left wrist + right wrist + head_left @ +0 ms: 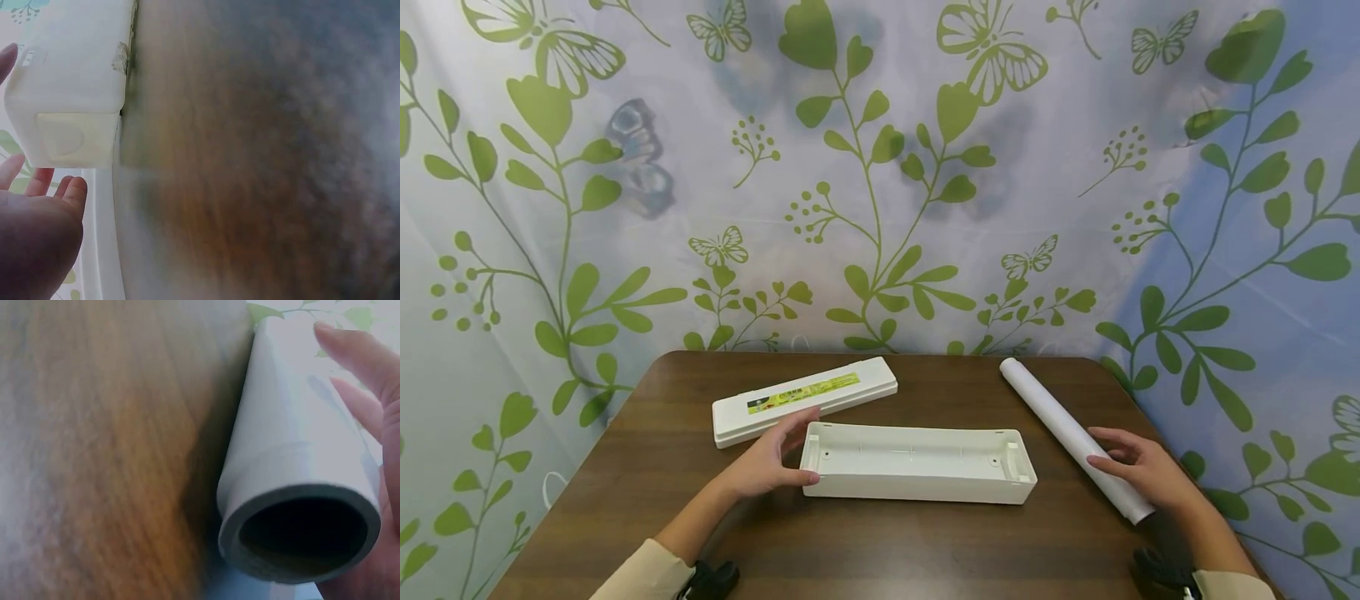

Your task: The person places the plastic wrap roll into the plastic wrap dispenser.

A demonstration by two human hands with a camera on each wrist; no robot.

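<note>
A white open-topped plastic box [917, 487], long and narrow, stands on the table. My left hand [767, 458] spans its left end, thumb by the front corner and a finger by the back one. In the left wrist view, the box's end wall [75, 140] is close to the loosely spread fingers; whether they touch it I cannot tell. To the right lies a long white roll [1067, 429], slanting toward me. My right hand [1138, 467] is spread over its near part. The right wrist view shows the roll's hollow core [303, 531] and the thumb raised off the roll.
Behind the box, to the left, rests a white lid [805, 400] with a yellow-green label. The brown wooden table [917, 550] ends at a hanging cloth [895, 208] with green leaves and butterflies. Dark straps [711, 579] circle both wrists.
</note>
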